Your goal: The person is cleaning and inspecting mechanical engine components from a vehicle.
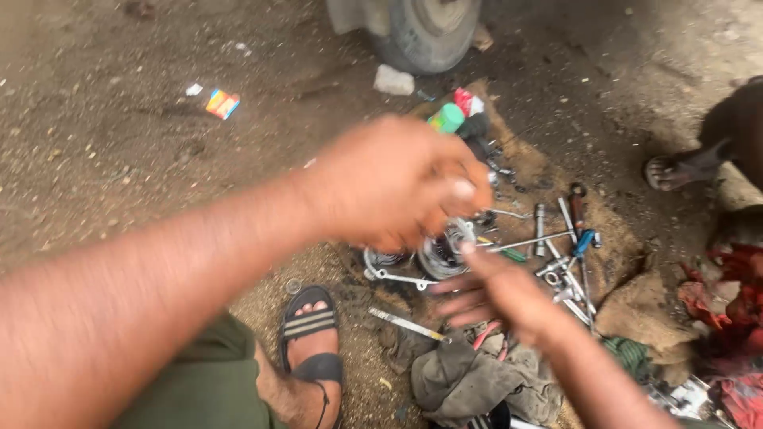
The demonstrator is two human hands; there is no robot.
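Grit from the dirt ground (pixel 119 159) could foul the round shiny metal bearing-like part (pixel 445 250) if it slips, since the left hand (pixel 397 187) curls loosely just above it, grip unclear, while the right hand (pixel 493 290) reaches open-fingered, fingertip touching it.

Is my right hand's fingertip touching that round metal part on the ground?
Cannot tell. In the head view the right hand is motion-blurred, its fingertip overlapping the round metal part; no gap shows.
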